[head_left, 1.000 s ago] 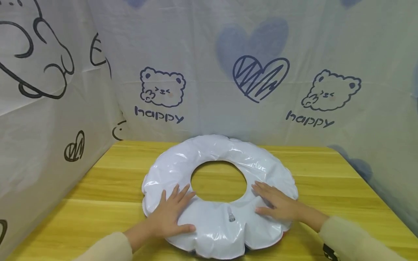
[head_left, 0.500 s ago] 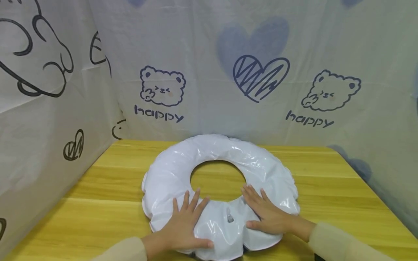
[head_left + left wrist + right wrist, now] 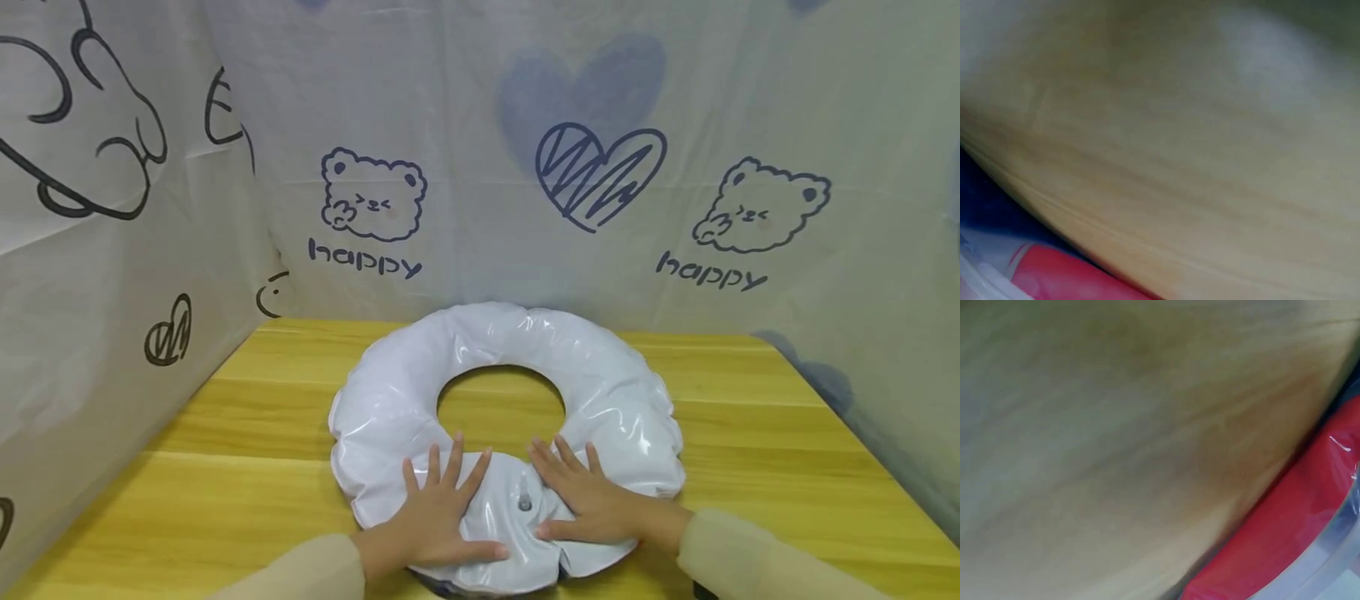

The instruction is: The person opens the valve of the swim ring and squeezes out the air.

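Note:
A white inflatable swim ring [image 3: 397,400] lies flat on the wooden table, puffed up at the back and creased along its near part. My left hand [image 3: 438,517] presses on the near left of the ring with its fingers spread. On the near right, my right hand [image 3: 588,504] presses down in the same way, fingers straight. Between the hands a small clear air valve [image 3: 524,497] stands up from the vinyl. Both wrist views catch the ring's coloured underside, a red band [image 3: 1066,275] with dark blue on the left and a red band [image 3: 1279,531] on the right.
The wooden table [image 3: 225,450] reaches back to a hanging cloth [image 3: 480,167] printed with bears and hearts. Another printed cloth [image 3: 90,275] hangs along the left side. A small dark object [image 3: 703,592] shows partly by the right sleeve.
Both hands have slid inward across the ring, closer to the valve and to each other. The near part between them has bunched up, and the ring's outline has shifted slightly.

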Demonstrator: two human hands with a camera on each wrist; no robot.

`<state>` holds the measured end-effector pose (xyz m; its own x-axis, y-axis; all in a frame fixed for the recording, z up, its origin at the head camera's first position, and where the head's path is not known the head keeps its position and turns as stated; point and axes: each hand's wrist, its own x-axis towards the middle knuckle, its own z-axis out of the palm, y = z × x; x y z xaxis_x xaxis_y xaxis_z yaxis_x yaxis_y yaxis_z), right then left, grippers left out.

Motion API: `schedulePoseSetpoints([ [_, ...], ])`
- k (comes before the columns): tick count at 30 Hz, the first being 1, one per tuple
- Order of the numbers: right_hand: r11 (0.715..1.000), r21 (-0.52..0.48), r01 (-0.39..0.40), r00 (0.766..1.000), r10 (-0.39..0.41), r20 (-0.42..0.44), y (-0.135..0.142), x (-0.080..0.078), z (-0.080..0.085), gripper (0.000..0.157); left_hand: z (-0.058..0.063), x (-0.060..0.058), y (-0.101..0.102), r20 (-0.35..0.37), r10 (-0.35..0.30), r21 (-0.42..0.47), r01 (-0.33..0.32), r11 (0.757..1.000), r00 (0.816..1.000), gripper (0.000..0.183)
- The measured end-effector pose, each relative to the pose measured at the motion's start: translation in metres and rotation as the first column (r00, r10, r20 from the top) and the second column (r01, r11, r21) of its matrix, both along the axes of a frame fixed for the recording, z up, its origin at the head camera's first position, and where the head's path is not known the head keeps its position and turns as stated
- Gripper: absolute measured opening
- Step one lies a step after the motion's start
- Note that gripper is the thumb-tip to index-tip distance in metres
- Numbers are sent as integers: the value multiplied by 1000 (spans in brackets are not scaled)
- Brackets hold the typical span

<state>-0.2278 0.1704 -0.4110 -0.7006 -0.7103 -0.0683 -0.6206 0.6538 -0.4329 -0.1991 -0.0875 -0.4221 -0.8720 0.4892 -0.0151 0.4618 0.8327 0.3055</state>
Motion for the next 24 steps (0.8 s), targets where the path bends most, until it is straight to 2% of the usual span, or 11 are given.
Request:
schedulePoseSetpoints([
  [8,994,113,-3,998,10,-62,-7,0,-5,87,2,-1,6,-35,12,-132,-17,991,999,103],
  [17,986,168,8,994,10,-108,-12,1,-7,88,4,1,13,-80,21,-242,-40,969,997,104],
  [24,964,263,35,988,7,-156,-17,2,-2,88,10,1,14,-33,14,-301,-23,953,999,102],
])
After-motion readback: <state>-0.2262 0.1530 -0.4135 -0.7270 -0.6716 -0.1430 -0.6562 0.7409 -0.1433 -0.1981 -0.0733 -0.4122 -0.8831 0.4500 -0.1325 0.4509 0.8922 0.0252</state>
